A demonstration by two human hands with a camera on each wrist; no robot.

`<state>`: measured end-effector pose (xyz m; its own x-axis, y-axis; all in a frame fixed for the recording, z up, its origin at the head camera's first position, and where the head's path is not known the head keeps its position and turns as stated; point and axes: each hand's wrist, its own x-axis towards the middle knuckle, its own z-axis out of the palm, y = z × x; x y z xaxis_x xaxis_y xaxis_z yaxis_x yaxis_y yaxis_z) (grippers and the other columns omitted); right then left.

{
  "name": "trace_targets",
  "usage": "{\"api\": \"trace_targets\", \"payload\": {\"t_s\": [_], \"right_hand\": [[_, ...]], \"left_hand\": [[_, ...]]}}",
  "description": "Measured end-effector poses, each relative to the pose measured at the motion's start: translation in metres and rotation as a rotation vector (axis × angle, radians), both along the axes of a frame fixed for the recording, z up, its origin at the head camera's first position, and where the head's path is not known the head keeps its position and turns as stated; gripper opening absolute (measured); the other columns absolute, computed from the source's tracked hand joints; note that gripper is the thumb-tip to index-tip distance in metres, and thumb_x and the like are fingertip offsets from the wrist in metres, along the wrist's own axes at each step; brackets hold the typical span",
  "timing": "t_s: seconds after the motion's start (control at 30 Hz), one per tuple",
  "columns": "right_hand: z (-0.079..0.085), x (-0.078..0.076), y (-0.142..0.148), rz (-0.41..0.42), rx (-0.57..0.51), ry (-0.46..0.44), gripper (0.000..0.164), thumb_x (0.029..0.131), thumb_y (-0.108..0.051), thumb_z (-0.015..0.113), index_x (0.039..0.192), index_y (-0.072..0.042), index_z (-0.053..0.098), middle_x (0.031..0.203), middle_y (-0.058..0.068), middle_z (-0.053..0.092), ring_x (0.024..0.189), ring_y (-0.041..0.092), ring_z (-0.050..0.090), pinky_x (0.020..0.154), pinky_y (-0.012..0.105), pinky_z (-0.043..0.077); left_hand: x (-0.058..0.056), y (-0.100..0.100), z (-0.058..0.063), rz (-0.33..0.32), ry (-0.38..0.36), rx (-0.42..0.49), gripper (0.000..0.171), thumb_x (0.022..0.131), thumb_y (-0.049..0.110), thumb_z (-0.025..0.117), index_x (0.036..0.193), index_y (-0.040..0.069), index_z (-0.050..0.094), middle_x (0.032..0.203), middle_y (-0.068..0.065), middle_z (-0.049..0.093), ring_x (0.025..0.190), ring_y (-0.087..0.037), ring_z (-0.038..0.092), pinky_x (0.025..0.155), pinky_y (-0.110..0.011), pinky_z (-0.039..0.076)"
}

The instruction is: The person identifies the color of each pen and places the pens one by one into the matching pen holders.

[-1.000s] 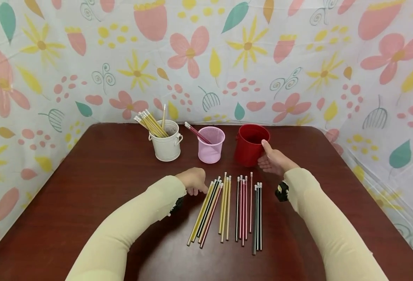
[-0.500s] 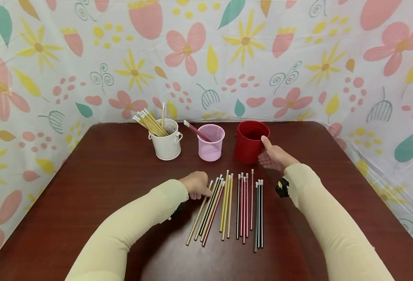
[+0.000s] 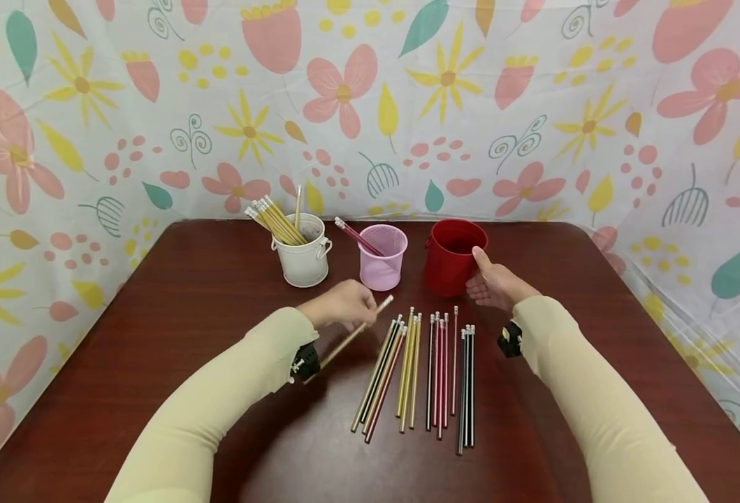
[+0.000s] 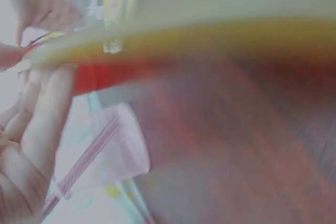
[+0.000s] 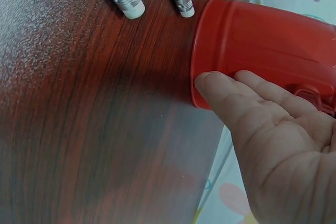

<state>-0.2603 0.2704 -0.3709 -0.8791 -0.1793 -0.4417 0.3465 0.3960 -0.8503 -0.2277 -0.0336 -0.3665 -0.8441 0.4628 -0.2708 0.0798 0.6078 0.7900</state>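
Observation:
My left hand (image 3: 342, 304) pinches a yellow pencil (image 3: 351, 338) near its eraser end, above the table and left of the pencil rows. In the left wrist view that pencil (image 4: 173, 43) runs blurred across the top, between thumb and fingers. With fingers extended, my right hand (image 3: 497, 283) rests against the side of a red bucket (image 3: 448, 269), its thumb up at the rim. The right wrist view has those fingers lying along the bucket wall (image 5: 262, 40). Below the bucket lie groups of pencils: mixed colours (image 3: 379, 381), yellow (image 3: 409, 374), mostly red (image 3: 440, 377) and black (image 3: 466, 391).
A white bucket (image 3: 303, 264) with several yellow pencils (image 3: 279, 222) stands at the back left of the brown table (image 3: 175, 314). Between it and the red bucket is a pink mesh cup (image 3: 382, 271) with red pencils (image 3: 357, 236) leaning in it. A flowered cloth (image 3: 370, 105) hangs behind.
My left hand has taken the leftmost yellow pencil from the mixed group and lifted it up and left, toward the cups. The right hand has stayed at the red bucket.

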Motion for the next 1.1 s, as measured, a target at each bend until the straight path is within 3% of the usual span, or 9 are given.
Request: {"api": "trace_targets", "payload": {"t_s": [0.1,0.23,0.37,0.53,0.7,0.83,0.97,1.1], "right_hand": [[0.0,0.001,-0.001,0.002,0.001,-0.003,0.1,0.096,-0.065,0.009,0.136,0.025,0.026,0.144,0.041,0.029,0.134,0.05,0.033,0.113,0.052,0.028],[-0.001,-0.001,-0.001,0.003,-0.01,-0.017,0.1,0.097,-0.065,0.009,0.137,0.025,0.025,0.145,0.042,0.027,0.135,0.05,0.032,0.114,0.051,0.028],[-0.001,-0.001,0.0,0.007,-0.022,-0.02,0.099,0.097,-0.064,0.008,0.138,0.026,0.021,0.146,0.042,0.024,0.136,0.051,0.029,0.114,0.052,0.026],[0.001,-0.001,0.002,0.023,-0.021,-0.026,0.099,0.097,-0.063,0.006,0.139,0.026,0.018,0.146,0.042,0.023,0.136,0.051,0.028,0.114,0.053,0.026],[0.003,-0.003,0.001,0.036,-0.028,-0.019,0.1,0.097,-0.064,0.006,0.139,0.026,0.018,0.146,0.043,0.022,0.137,0.052,0.027,0.114,0.053,0.025],[0.003,-0.004,0.002,0.032,-0.028,-0.024,0.1,0.096,-0.063,0.006,0.139,0.027,0.016,0.147,0.043,0.02,0.137,0.053,0.025,0.114,0.054,0.024],[0.001,-0.004,0.001,0.027,-0.028,-0.029,0.1,0.097,-0.063,0.007,0.139,0.026,0.017,0.147,0.043,0.021,0.137,0.052,0.026,0.114,0.053,0.025],[0.001,-0.003,0.0,0.031,-0.02,-0.031,0.1,0.096,-0.064,0.007,0.139,0.025,0.018,0.147,0.042,0.021,0.137,0.051,0.027,0.114,0.053,0.026]], "left_hand": [[-0.004,-0.012,0.008,0.051,0.058,0.219,0.009,0.081,-0.008,0.061,0.089,-0.009,0.063,0.08,-0.024,0.068,0.056,-0.007,0.058,0.054,-0.02,0.052],[-0.01,-0.027,0.02,0.116,0.143,0.404,0.011,0.083,-0.01,0.059,0.093,-0.013,0.059,0.073,-0.015,0.065,0.06,-0.006,0.06,0.056,-0.018,0.051],[-0.014,-0.041,0.035,0.232,0.179,0.497,0.013,0.085,-0.007,0.061,0.096,-0.012,0.058,0.074,0.001,0.065,0.066,-0.009,0.064,0.061,-0.021,0.055],[-0.017,-0.059,0.056,0.399,0.21,0.598,0.012,0.087,-0.007,0.062,0.098,-0.01,0.059,0.08,-0.002,0.069,0.068,-0.007,0.065,0.065,-0.023,0.058],[-0.02,-0.074,0.075,0.563,0.312,0.66,0.016,0.087,-0.007,0.062,0.102,-0.01,0.059,0.081,-0.003,0.065,0.065,-0.004,0.063,0.062,-0.02,0.056],[-0.025,-0.084,0.084,0.668,0.399,0.714,0.011,0.086,-0.005,0.063,0.096,-0.005,0.059,0.079,-0.001,0.063,0.065,-0.005,0.063,0.062,-0.018,0.055],[-0.029,-0.097,0.089,0.773,0.489,0.853,0.013,0.087,-0.005,0.063,0.092,0.005,0.056,0.079,0.001,0.061,0.068,-0.007,0.063,0.064,-0.018,0.055],[-0.03,-0.113,0.092,0.858,0.528,0.974,0.015,0.088,-0.004,0.063,0.09,0.008,0.054,0.081,-0.002,0.06,0.069,-0.009,0.063,0.065,-0.019,0.055]]}}
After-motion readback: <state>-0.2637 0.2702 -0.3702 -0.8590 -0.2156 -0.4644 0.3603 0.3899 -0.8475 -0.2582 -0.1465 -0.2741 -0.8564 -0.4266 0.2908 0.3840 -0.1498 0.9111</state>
